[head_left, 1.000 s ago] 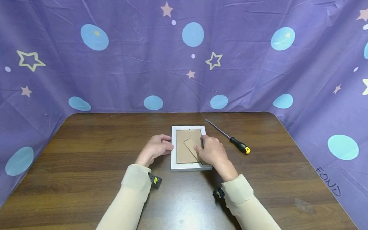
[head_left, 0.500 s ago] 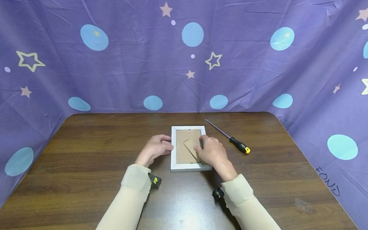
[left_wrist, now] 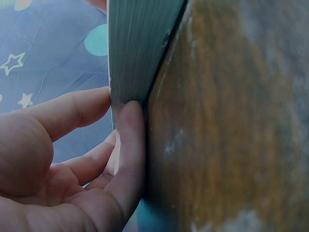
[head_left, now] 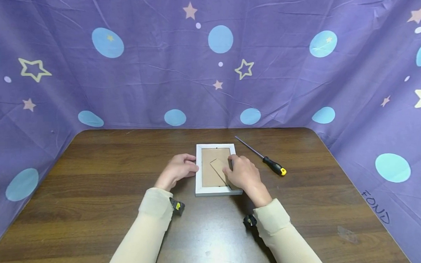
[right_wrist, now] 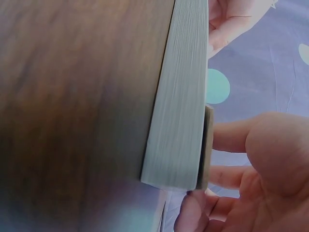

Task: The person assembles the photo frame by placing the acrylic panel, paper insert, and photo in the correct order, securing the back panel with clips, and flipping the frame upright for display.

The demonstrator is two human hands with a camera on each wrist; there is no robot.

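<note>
A white picture frame [head_left: 199,178] lies on the table with its brown backing board upward. Across the board a flat brown stand flap [head_left: 218,167] slants toward the near right corner; its lower part is under my right hand [head_left: 244,172]. In the right wrist view the thumb [right_wrist: 231,136] rests by the flap and a fingertip [right_wrist: 189,212] bends round the frame's right side. My left hand [head_left: 177,170] grips the left edge of the frame. In the left wrist view the thumb [left_wrist: 77,112] is on its upper edge, with a finger [left_wrist: 131,140] along its side.
To the right of the frame lies a screwdriver [head_left: 274,166] with a black and yellow handle, its shaft pointing to the back. A purple patterned curtain [head_left: 149,71] hangs behind the wooden table [head_left: 111,181]. A clear scrap [head_left: 347,234] lies near the right edge.
Both hands and the frame stay almost in place. The end of the stand flap near the lower right corner shows slightly less beside the right hand than before.
</note>
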